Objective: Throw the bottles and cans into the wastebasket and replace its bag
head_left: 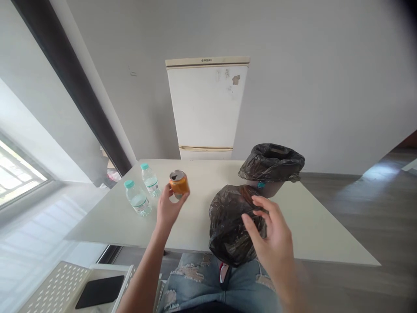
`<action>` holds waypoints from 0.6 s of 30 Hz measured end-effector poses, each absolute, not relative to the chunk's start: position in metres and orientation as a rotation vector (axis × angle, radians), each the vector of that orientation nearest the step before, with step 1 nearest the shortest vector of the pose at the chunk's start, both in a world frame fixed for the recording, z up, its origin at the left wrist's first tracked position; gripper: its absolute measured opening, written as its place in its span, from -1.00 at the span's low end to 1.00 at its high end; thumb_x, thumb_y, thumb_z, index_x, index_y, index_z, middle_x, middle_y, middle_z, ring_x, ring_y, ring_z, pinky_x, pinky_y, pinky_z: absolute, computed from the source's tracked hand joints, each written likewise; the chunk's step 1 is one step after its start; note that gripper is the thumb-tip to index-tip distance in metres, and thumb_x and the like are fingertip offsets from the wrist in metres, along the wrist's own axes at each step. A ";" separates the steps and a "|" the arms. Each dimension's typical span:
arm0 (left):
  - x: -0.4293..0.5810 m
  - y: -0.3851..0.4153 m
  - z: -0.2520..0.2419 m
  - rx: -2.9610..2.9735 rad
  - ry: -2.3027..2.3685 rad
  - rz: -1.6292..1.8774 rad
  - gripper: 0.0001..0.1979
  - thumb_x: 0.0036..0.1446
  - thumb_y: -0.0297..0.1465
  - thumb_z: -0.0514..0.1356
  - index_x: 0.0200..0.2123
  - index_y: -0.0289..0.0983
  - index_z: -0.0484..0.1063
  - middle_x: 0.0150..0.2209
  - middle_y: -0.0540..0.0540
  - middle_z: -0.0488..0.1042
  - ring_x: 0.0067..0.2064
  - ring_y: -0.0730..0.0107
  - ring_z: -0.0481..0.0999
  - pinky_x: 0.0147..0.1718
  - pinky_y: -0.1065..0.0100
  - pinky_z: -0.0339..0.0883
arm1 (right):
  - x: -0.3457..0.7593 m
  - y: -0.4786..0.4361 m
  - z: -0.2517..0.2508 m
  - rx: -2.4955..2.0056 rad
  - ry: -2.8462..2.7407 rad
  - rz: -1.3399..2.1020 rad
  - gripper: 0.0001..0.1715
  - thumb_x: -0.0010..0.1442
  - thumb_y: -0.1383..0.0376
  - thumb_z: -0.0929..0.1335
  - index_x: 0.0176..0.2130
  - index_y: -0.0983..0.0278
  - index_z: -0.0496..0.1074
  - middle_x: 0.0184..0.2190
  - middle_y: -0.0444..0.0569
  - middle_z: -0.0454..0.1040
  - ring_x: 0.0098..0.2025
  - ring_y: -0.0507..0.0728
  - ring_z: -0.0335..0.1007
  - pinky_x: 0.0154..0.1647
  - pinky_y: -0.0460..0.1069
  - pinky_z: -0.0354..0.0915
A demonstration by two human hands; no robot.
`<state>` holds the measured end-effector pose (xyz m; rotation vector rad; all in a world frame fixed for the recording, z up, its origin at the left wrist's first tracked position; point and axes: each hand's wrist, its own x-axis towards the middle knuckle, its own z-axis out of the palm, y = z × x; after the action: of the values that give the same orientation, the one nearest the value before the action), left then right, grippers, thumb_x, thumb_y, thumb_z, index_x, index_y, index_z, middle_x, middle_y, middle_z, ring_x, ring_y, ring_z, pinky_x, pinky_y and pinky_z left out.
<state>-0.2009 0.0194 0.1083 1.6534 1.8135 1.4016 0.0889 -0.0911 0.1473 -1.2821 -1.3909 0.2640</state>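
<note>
My left hand (168,209) is closed round an orange drinks can (179,183) with an opened top, held a little above the white table (325,234). My right hand (270,234) has its fingers curled on the top of a black plastic bag (230,226) that bulges over the table's near edge. The fingers pinch the bag's plastic. Left of the can stand two small water bottles with teal caps, one nearer (138,198) and one farther back (150,179).
A small bin lined with a black bag (272,167) stands at the table's far right. A white fridge (206,108) is against the wall behind. A white perforated stool with a dark phone (99,291) sits at lower left. My knees in torn jeans (208,287) are below.
</note>
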 end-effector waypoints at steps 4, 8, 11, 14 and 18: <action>-0.229 0.080 0.069 1.476 1.983 1.351 -0.44 0.05 -0.16 0.46 0.05 -0.21 0.40 0.00 -0.21 0.61 0.08 -0.06 0.62 0.00 0.06 0.48 | 0.119 -0.084 0.129 -1.419 -1.280 0.059 -0.71 0.36 0.06 0.41 -0.06 0.18 0.52 -0.09 0.05 0.56 -0.18 0.18 0.49 -0.09 0.13 0.49; -0.239 0.110 0.044 1.420 2.047 1.367 -0.47 0.02 -0.25 0.47 0.01 -0.24 0.39 0.00 -0.22 0.60 0.01 0.01 0.64 -0.05 0.11 0.47 | 0.134 -0.083 0.116 -1.457 -1.298 0.046 -0.77 0.36 0.09 0.39 -0.16 0.18 0.52 -0.16 0.02 0.54 -0.19 0.17 0.46 -0.11 0.09 0.44; -0.243 0.119 0.031 1.409 2.063 1.367 -0.45 -0.01 -0.27 0.48 0.00 -0.26 0.38 -0.03 -0.23 0.60 -0.03 0.02 0.65 -0.08 0.13 0.46 | 0.137 -0.085 0.109 -1.508 -1.346 0.084 -0.76 0.36 0.08 0.37 -0.18 0.17 0.52 -0.15 0.02 0.56 -0.19 0.18 0.47 -0.11 0.08 0.42; -0.248 0.122 0.020 1.425 2.052 1.366 -0.45 -0.02 -0.26 0.48 0.01 -0.25 0.39 -0.04 -0.21 0.61 -0.05 0.05 0.65 -0.09 0.15 0.46 | 0.143 -0.087 0.103 -1.591 -1.380 0.149 -0.78 0.33 0.10 0.36 -0.22 0.16 0.52 -0.19 0.01 0.60 -0.23 0.19 0.51 -0.13 0.07 0.42; -0.251 0.122 0.013 1.450 2.025 1.366 -0.40 -0.05 -0.25 0.48 0.04 -0.25 0.38 -0.10 -0.18 0.60 -0.06 0.04 0.64 -0.09 0.14 0.46 | 0.153 -0.079 0.089 -1.789 -1.496 0.302 -0.84 0.23 0.18 0.36 -0.34 0.14 0.53 -0.38 -0.04 0.61 -0.35 0.23 0.55 -0.26 0.07 0.39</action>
<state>-0.2510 0.1221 0.0125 1.4498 2.0249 1.3655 0.1535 -0.0794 0.0888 -1.7893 -1.4958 0.3018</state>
